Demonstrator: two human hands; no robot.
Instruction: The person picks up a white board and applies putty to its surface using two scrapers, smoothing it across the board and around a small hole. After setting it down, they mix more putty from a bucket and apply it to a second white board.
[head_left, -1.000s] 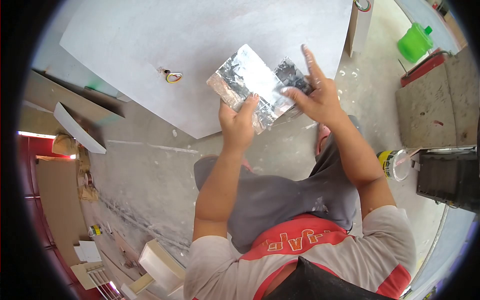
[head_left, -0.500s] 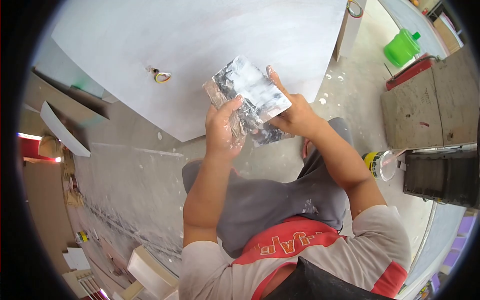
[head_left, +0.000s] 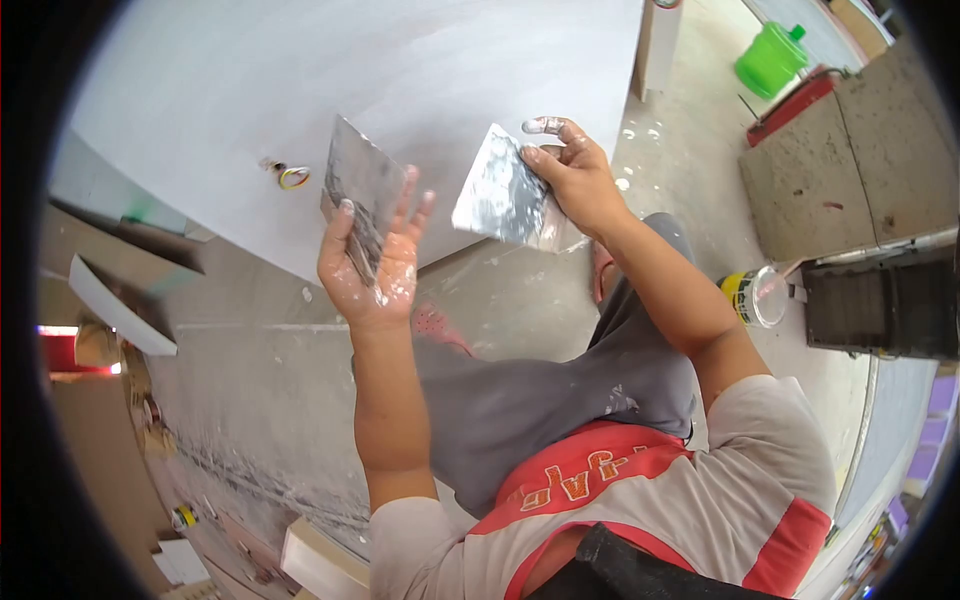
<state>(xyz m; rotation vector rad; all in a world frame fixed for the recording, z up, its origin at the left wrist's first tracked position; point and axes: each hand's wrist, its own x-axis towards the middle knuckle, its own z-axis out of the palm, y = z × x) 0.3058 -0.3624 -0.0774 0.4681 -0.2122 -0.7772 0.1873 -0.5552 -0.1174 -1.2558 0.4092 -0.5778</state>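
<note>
My left hand (head_left: 375,280) holds a flat putty scraper (head_left: 365,170) upright, its thumb pressed on the lower strip while some fingers stretch away. White putty smears mark that palm. In my right hand (head_left: 578,180) is a second putty scraper (head_left: 500,195), a square metal blade with white and dark smears, pinched near its upper right edge. The fingertips there are coated in white. A gap separates the two blades. Both are held over the near edge of a large pale panel (head_left: 480,70).
A loop of coloured wires (head_left: 292,178) pokes through the panel. To the right are a green water jug (head_left: 770,60), a worn wooden box (head_left: 810,180), a paint can (head_left: 752,297) and a black crate (head_left: 880,305). White spots dot the concrete floor (head_left: 270,385).
The two scrapers, overlapped before, have come apart. My left hand moved left with its fingers opening outward; my right hand now grips its blade from above. The view shifted slightly.
</note>
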